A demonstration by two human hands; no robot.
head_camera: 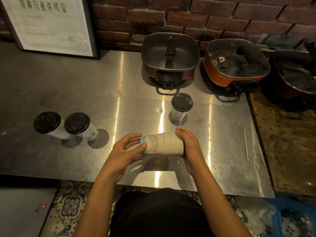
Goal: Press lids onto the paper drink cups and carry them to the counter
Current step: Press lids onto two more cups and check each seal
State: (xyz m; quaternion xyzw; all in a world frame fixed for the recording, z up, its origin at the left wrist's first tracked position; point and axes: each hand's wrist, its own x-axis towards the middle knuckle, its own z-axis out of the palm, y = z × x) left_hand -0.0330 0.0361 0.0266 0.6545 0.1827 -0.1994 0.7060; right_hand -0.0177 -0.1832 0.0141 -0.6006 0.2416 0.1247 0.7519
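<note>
While the cup is held sideways above the counter's near edge, the scene is laid out as follows.

Left fingers (pixel 135 136): spread and curled loosely round the cup's narrow, blue-banded base; the thumb is laid against the base.
Left hand (pixel 125 152): cupped at the base end, palm turned right.
Right fingers (pixel 181 132): pressed together and wrapped over the cup's wide end, where a dark lid edge is glimpsed; the seating of the lid cannot be told.
Right hand (pixel 191 147): closed on that wide end.
Cup (pixel 164 145): held on its side between both hands, off the counter, line drawing facing up.
Lidded cups: two (pixel 47 123) (pixel 77 124) are stood just beside each other toward the left edge; a third (pixel 181 106) is stood upright near the middle, beyond the hands.
Skewer (pixel 245 143): laid near the right edge.
Pots: two (pixel 170 56) (pixel 236 63) are set along the far edge, against the brick wall.
Counter (pixel 85 93): steel, scratched, reflecting light.
</note>
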